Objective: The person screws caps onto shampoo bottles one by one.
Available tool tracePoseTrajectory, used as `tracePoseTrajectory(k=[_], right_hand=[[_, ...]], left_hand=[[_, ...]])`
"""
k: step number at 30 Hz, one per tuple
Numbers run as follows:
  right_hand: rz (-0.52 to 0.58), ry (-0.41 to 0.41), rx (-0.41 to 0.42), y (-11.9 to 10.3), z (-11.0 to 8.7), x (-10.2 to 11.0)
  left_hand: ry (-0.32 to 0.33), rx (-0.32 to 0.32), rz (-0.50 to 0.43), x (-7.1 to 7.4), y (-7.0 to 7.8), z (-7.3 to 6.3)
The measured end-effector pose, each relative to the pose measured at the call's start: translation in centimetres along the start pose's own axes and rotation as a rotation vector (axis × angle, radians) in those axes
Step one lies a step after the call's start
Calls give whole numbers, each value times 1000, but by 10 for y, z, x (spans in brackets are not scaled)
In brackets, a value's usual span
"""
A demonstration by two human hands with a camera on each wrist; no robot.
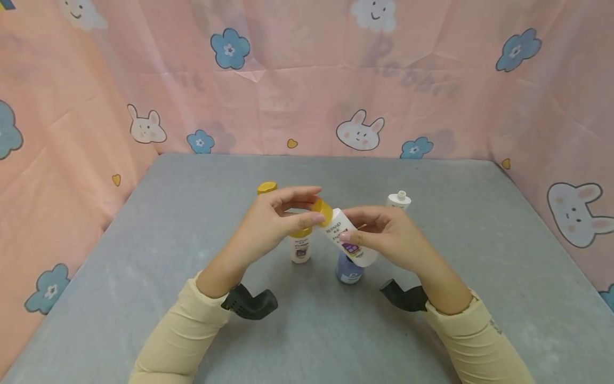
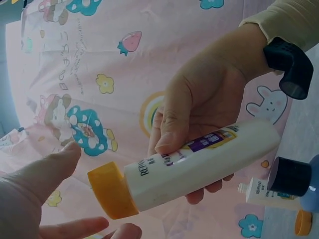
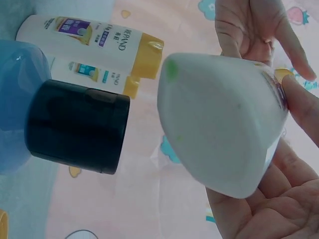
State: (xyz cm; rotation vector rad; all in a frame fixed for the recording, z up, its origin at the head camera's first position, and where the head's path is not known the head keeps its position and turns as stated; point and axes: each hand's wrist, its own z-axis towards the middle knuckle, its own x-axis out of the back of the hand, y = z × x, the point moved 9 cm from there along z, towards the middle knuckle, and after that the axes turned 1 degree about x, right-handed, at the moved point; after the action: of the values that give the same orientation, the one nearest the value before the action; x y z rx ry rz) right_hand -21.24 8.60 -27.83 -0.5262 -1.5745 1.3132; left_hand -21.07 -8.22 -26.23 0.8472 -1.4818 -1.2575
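My right hand (image 1: 390,234) grips a white bottle (image 1: 362,257) with a purple label, thumb on the front and fingers behind. It is held tilted above the table, its yellow cap (image 1: 323,212) pointing up and left. In the left wrist view the cap (image 2: 112,190) sits on the bottle's end. Thumb and fingers of my left hand (image 1: 268,221) are spread around that cap, with a gap to it visible in the left wrist view. The right wrist view shows the bottle's broad base (image 3: 214,119), which hides part of both hands.
Below the held bottle stands a blue bottle (image 1: 348,272) with a black cap (image 3: 77,127). Two yellow-capped white bottles stand left, one nearer (image 1: 300,250), one farther (image 1: 267,187). An uncapped white bottle (image 1: 399,199) stands behind my right hand. A loose yellow cap (image 2: 303,222) lies near it.
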Motion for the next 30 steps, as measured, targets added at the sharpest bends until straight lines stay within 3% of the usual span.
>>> tracePoseTrajectory(k=[5, 14, 21, 30], right_hand=[[13, -5, 9, -2, 0, 1], [-1, 10, 31, -6, -1, 3], [-5, 4, 24, -3, -3, 3], [-7, 15, 3, -1, -1, 5]], left_hand=[[20, -1, -5, 3, 1, -1], [5, -32, -1, 1, 3, -2], [-3, -18, -1, -2, -1, -3], [-37, -58, -67, -6, 0, -1]])
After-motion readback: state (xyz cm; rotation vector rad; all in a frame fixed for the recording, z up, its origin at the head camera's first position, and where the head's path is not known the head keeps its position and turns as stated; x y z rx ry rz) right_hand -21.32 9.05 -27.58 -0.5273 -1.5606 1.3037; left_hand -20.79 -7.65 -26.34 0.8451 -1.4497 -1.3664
